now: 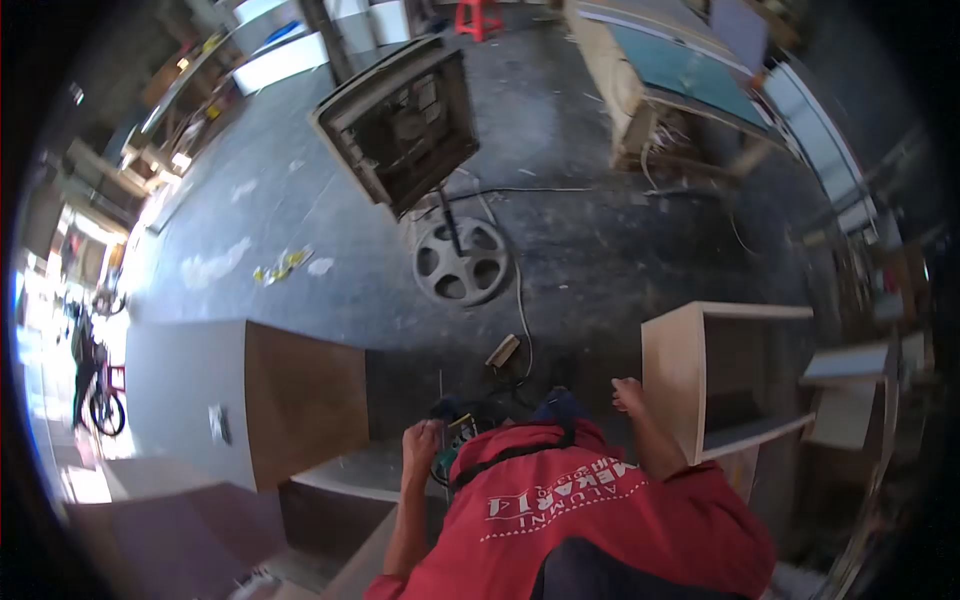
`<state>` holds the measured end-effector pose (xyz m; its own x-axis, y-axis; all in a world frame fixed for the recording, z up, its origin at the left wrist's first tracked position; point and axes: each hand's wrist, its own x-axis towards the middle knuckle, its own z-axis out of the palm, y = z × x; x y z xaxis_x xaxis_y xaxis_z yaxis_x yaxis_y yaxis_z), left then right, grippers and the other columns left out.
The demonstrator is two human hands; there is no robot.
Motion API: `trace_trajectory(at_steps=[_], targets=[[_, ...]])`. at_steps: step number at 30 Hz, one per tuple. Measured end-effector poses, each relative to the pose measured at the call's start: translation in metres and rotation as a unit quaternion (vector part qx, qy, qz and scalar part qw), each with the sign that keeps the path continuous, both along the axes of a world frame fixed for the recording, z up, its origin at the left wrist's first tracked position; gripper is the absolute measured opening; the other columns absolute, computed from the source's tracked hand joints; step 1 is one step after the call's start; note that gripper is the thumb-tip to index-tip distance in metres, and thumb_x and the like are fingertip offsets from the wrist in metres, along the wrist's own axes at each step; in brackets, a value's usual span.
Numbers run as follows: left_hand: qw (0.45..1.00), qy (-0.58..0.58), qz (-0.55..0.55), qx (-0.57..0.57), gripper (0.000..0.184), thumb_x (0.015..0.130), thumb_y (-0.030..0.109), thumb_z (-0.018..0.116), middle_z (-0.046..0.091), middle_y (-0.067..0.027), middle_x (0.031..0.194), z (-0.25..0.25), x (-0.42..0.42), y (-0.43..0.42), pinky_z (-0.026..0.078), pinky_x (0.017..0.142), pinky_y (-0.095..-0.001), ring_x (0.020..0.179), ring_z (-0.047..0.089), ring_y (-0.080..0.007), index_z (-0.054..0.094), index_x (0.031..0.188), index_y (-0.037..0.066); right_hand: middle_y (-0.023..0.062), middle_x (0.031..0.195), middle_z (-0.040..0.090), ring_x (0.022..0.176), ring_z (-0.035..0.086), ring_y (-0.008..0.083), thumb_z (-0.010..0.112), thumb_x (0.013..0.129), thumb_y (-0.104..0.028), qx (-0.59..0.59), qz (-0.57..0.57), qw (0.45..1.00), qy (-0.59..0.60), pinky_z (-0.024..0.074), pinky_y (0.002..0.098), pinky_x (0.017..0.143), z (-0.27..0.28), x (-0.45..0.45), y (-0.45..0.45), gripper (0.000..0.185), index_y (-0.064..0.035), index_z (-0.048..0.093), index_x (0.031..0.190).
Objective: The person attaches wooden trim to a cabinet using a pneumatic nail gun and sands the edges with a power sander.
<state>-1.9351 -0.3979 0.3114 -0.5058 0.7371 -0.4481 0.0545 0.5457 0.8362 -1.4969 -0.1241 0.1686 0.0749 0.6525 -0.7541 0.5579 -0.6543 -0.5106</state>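
Note:
My left hand, fingers curled closed, is low in front of me. Beside it hangs or stands a partly hidden green item with yellow bits; whether the hand touches it I cannot tell. My right hand is closed too, close to the left side of an open-fronted pale wooden box. What either hand holds, if anything, is too small or hidden to make out. Left of my left hand stands a cabinet with a grey front and brown side.
An old box-shaped frame is tilted on a pole with a spoked round base. A cable runs over the floor past a small wooden block. A workbench, red stool and bicycle stand farther off.

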Motion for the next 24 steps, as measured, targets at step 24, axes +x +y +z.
trace_trajectory(at_steps=[24], targets=[[0.858,0.129,-0.295,-0.399,0.017,0.090,0.029,0.060,0.074,-0.0016,0.098,-0.288,-0.126,-0.060,0.056,0.065,-0.0386,0.089,0.071,-0.0172,0.073,0.095,0.020,0.0144,0.090,0.072,0.076,0.072,0.0257,0.071,0.086,-0.035,-0.043,-0.014,0.986,-0.163,0.0601,0.0410,0.059,0.080,0.119,-0.124,0.042,-0.0041,0.066,0.113]])
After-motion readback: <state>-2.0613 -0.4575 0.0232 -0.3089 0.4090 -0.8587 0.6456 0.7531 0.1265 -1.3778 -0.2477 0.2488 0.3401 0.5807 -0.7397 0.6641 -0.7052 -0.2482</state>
